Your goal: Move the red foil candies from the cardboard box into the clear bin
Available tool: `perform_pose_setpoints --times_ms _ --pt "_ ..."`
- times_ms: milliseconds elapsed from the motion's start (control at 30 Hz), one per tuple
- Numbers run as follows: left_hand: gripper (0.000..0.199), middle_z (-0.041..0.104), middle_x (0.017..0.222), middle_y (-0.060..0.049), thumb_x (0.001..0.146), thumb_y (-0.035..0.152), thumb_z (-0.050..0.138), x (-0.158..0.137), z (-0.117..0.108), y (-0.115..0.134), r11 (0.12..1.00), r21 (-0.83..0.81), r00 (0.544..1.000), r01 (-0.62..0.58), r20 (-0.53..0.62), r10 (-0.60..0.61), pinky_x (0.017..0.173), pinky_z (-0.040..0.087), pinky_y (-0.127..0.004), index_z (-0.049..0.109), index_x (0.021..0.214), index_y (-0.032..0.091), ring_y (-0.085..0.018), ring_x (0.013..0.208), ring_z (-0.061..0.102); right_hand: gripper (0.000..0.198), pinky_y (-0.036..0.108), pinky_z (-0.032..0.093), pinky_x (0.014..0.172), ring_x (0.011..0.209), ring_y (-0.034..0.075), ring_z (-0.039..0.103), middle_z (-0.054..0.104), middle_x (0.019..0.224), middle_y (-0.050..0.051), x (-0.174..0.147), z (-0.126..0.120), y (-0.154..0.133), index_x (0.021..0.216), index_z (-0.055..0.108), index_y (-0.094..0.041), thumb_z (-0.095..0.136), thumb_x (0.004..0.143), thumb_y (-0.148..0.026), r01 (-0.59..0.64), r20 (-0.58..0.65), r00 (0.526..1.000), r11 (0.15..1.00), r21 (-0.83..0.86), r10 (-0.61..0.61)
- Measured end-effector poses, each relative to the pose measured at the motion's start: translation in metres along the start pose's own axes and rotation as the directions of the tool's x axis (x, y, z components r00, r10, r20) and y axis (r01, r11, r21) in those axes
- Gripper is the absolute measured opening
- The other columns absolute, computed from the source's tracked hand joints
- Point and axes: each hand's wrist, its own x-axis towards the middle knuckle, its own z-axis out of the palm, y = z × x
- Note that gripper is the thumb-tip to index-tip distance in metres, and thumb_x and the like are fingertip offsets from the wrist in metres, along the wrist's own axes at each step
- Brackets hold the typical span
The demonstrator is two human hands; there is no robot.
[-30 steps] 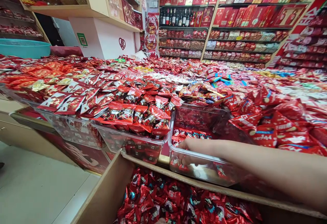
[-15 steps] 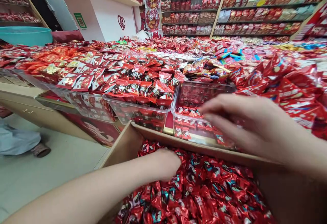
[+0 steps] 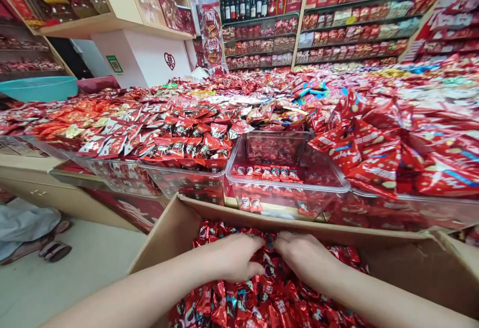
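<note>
Wrapped candies (image 3: 239,300) in shiny red foil with teal patches fill a deep cardboard box (image 3: 404,263) below me. Inside it, my left hand (image 3: 237,255) curls round some of these candies, its thumb low and its fingertips partly sunk among them. Close beside it, my right hand (image 3: 305,255) reaches in from the right with bent fingers closed on candies; its fingertips are mostly hidden. Just beyond the box's far wall stands a clear plastic bin (image 3: 325,180) with a few rows of small red candies (image 3: 267,173) along its bottom.
Heaped bins flank the clear one: red-and-brown packets (image 3: 187,148) on the left, large red pyramid packets (image 3: 377,163) on the right. A turquoise basin (image 3: 39,88) sits far left. Stocked shelves (image 3: 262,38) line the back. A person's sandalled foot (image 3: 55,251) shows on the floor at left.
My right hand has come down from above the clear bin into the candies beside my left hand. The left hand stays in the box, its thumb now showing. The view has tilted up and turned right.
</note>
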Motion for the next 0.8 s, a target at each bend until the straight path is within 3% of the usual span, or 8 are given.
perform_pose_setpoints --times_ms 67,233,333,400,467,567,667,800 --pt "0.051 0.062 0.110 -0.008 0.073 0.045 0.055 0.002 0.000 0.000 0.996 -0.085 0.998 -0.016 -0.065 0.011 0.074 0.045 -0.028 0.049 0.118 0.020 -0.023 0.096 0.059 0.021 0.028 0.040 0.060 0.072 0.019 0.058 0.060 0.078 0.006 -0.004 -0.010 -0.006 0.082 0.058 -0.016 0.038 0.082 -0.009 -0.012 -0.059 0.998 0.998 0.061 0.016" --pt "0.028 0.063 0.066 -0.001 0.077 0.042 0.051 0.003 -0.001 0.001 0.983 -0.177 0.992 -0.045 -0.125 0.023 0.051 0.036 -0.021 0.064 0.076 0.018 -0.015 0.061 0.054 0.016 0.027 0.038 0.058 0.068 0.016 0.053 0.057 0.075 0.004 -0.016 -0.025 -0.016 0.080 0.055 -0.017 0.040 0.083 -0.013 0.055 -0.229 0.973 0.951 0.304 0.017" --pt "0.024 0.057 0.062 0.003 0.075 0.039 0.054 0.002 -0.004 0.001 0.939 -0.333 0.989 -0.084 -0.141 0.038 0.050 0.033 -0.019 0.064 0.078 0.018 -0.011 0.060 0.049 0.009 0.026 0.041 0.061 0.070 0.015 0.052 0.058 0.076 0.003 -0.020 -0.029 -0.015 0.081 0.054 -0.018 0.046 0.082 -0.014 0.022 -0.246 0.964 0.895 0.445 0.098" --pt "0.023 0.057 0.067 0.004 0.071 0.033 0.060 0.002 -0.007 0.001 0.804 -0.588 0.995 -0.093 -0.091 0.048 0.054 0.035 -0.019 0.064 0.087 0.018 -0.010 0.062 0.049 0.011 0.026 0.041 0.060 0.068 0.015 0.052 0.058 0.074 0.003 -0.021 -0.031 -0.013 0.080 0.054 -0.017 0.045 0.084 -0.015 0.072 -0.301 0.951 0.897 0.437 0.071" --pt "0.032 0.059 0.076 0.002 0.068 0.028 0.063 0.001 -0.012 -0.001 0.571 -0.820 0.995 -0.035 0.023 0.094 0.059 0.039 -0.020 0.060 0.099 0.018 -0.009 0.064 0.052 0.014 0.027 0.040 0.057 0.067 0.015 0.051 0.058 0.074 0.005 -0.024 -0.034 -0.012 0.082 0.055 -0.016 0.042 0.086 -0.014 0.192 -0.411 0.910 0.927 0.323 -0.045" --pt "0.036 0.060 0.082 -0.002 0.070 0.026 0.064 -0.002 -0.021 -0.003 0.286 -0.957 0.982 0.048 0.098 0.164 0.065 0.042 -0.024 0.058 0.104 0.016 -0.009 0.065 0.056 0.015 0.028 0.041 0.060 0.071 0.015 0.050 0.059 0.082 0.006 -0.028 -0.039 -0.013 0.090 0.055 -0.017 0.044 0.084 -0.008 0.332 -0.512 0.836 0.924 0.190 -0.195" --pt "0.038 0.058 0.080 -0.001 0.067 0.023 0.068 -0.004 -0.024 -0.001 0.202 -0.979 0.990 -0.004 0.025 0.137 0.068 0.042 -0.026 0.058 0.102 0.014 -0.007 0.063 0.053 0.018 0.027 0.043 0.069 0.083 0.016 0.050 0.056 0.096 0.007 -0.032 -0.046 -0.016 0.096 0.054 -0.019 0.052 0.080 -0.012 0.360 -0.483 0.858 0.876 0.320 -0.176" --pt "0.044 0.055 0.076 0.002 0.058 0.017 0.073 -0.001 -0.017 0.003 0.199 -0.976 0.992 -0.088 -0.069 0.101 0.065 0.039 -0.022 0.058 0.100 0.014 -0.007 0.068 0.049 0.010 0.023 0.043 0.072 0.083 0.012 0.052 0.055 0.091 0.004 -0.033 -0.050 -0.017 0.088 0.053 -0.020 0.046 0.083 -0.015 0.228 -0.361 0.932 0.788 0.572 -0.008"
